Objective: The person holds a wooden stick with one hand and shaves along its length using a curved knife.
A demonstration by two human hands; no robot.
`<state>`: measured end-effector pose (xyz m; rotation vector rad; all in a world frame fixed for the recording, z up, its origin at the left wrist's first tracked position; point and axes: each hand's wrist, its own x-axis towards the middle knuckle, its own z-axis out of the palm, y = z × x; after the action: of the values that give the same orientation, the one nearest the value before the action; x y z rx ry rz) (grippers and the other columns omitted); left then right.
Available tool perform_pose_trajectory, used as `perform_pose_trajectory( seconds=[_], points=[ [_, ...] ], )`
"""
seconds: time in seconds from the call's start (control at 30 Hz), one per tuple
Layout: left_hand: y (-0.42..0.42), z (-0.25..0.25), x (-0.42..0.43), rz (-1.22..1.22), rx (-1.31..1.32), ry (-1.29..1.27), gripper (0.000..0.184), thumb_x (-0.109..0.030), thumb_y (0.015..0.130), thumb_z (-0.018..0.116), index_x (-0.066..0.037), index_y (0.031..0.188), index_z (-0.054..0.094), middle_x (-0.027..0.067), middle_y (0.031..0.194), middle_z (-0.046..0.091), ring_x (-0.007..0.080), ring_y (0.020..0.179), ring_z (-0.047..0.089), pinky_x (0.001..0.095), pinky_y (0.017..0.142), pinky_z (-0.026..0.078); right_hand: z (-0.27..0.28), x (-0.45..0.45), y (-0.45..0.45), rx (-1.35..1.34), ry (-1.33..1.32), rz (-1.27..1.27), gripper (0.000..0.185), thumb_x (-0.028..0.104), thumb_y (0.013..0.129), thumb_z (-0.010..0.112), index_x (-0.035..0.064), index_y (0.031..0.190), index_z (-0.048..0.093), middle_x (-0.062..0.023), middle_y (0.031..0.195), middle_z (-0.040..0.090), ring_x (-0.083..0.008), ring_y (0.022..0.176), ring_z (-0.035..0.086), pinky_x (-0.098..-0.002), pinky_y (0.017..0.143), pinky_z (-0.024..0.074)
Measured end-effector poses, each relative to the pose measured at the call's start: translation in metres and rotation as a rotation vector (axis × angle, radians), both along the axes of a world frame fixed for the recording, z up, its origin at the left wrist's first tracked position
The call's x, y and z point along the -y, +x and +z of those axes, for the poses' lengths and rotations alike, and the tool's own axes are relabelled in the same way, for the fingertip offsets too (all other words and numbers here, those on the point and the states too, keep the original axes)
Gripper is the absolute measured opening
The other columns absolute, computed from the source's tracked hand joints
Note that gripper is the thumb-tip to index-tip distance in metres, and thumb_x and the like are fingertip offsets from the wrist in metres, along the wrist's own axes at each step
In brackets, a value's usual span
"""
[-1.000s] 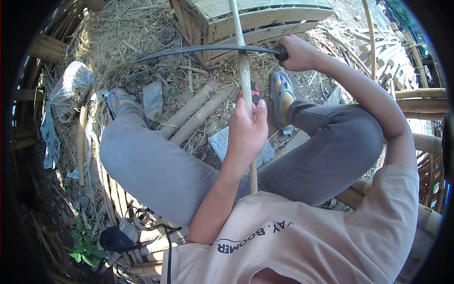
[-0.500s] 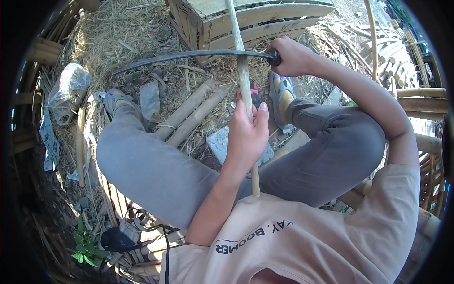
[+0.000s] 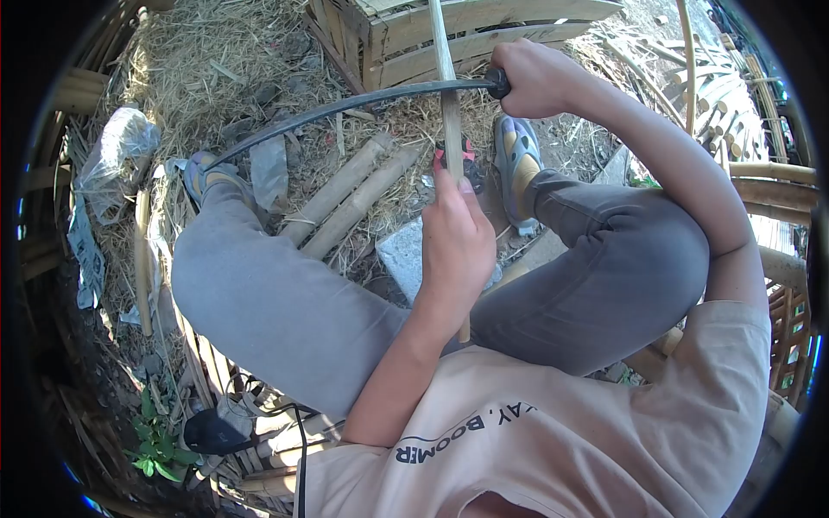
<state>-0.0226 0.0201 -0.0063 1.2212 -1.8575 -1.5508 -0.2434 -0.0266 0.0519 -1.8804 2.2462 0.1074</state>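
My left hand (image 3: pixel 459 233) is closed around a pale wooden stick (image 3: pixel 452 142) that slants from my lap up past the wooden crate. Farther out, my right hand (image 3: pixel 540 79) grips the black handle of a machete (image 3: pixel 345 105), whose long, slightly curved dark blade points left. The blade crosses the stick above my left hand and appears to touch it near the handle end. Its tip reaches close to my left shoe (image 3: pixel 211 173). Below the blade, a small red-and-black object (image 3: pixel 459 160) lies on the ground, partly hidden by the stick.
A slatted wooden crate (image 3: pixel 484 39) stands ahead. Two bamboo pieces (image 3: pixel 350 194) and a grey block (image 3: pixel 400 259) lie between my legs. Straw (image 3: pixel 199 69) covers the ground. Clear plastic (image 3: pixel 125 155) is at left, and a dark pouch-like item (image 3: pixel 216 430) sits lower left.
My right hand and the machete handle have moved slightly up and away from me. The blade's tip has dropped toward my left shoe. The stick has shifted slightly right.
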Motion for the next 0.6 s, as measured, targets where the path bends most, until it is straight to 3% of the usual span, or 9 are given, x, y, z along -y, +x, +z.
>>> perform_pose_trajectory(
  seconds=[0.17, 0.33, 0.43, 0.5, 0.6],
  points=[
    [0.003, 0.004, -0.007, 0.001, -0.041, -0.005, 0.026, -0.017, 0.107, 0.04, 0.003, 0.095, 0.051, 0.0202, 0.063, 0.056, 0.0357, 0.056, 0.059, 0.0477, 0.056, 0.042, -0.009, -0.001, -0.01, -0.013, -0.098, -0.001, 0.024, 0.009, 0.066, 0.062, -0.008, 0.082, 0.066, -0.0293, 0.08, 0.066, -0.0441, 0.084, 0.068, -0.0491, 0.075, 0.054],
    [0.013, 0.011, -0.009, -0.026, -0.046, 0.028, 0.025, -0.016, 0.106, 0.041, 0.003, 0.093, 0.05, 0.0216, 0.066, 0.057, 0.038, 0.06, 0.06, 0.048, 0.058, 0.043, -0.015, -0.003, -0.049, 0.078, -0.059, -0.173, 0.032, 0.011, 0.071, 0.063, -0.0101, 0.095, 0.064, -0.0294, 0.087, 0.068, -0.0431, 0.087, 0.069, -0.0479, 0.078, 0.0542],
    [0.018, 0.011, -0.003, -0.094, 0.031, -0.054, 0.021, -0.012, 0.106, 0.042, 0.008, 0.103, 0.048, 0.0291, 0.072, 0.063, 0.0469, 0.069, 0.067, 0.0553, 0.059, 0.046, -0.016, -0.008, -0.052, 0.077, -0.053, -0.184, 0.036, 0.013, 0.074, 0.064, -0.009, 0.102, 0.062, -0.0278, 0.093, 0.069, -0.0429, 0.092, 0.068, -0.0461, 0.082, 0.0534],
    [0.022, 0.016, 0.004, -0.118, 0.121, -0.038, 0.021, -0.011, 0.105, 0.042, 0.009, 0.105, 0.048, 0.0302, 0.074, 0.064, 0.0474, 0.072, 0.068, 0.0554, 0.062, 0.05, -0.013, -0.01, -0.05, 0.047, -0.074, -0.175, 0.035, 0.014, 0.074, 0.064, -0.0084, 0.101, 0.062, -0.0281, 0.095, 0.067, -0.0421, 0.096, 0.067, -0.0454, 0.086, 0.0524],
    [0.025, 0.021, 0.01, -0.145, 0.241, -0.087, 0.021, -0.01, 0.104, 0.043, 0.01, 0.109, 0.048, 0.031, 0.076, 0.066, 0.0481, 0.077, 0.069, 0.0548, 0.067, 0.055, 0.002, -0.012, -0.038, 0.073, -0.017, -0.101, 0.039, 0.026, 0.079, 0.074, -0.0054, 0.101, 0.063, -0.025, 0.096, 0.064, -0.0382, 0.098, 0.063, -0.0434, 0.084, 0.0497]
  ],
)
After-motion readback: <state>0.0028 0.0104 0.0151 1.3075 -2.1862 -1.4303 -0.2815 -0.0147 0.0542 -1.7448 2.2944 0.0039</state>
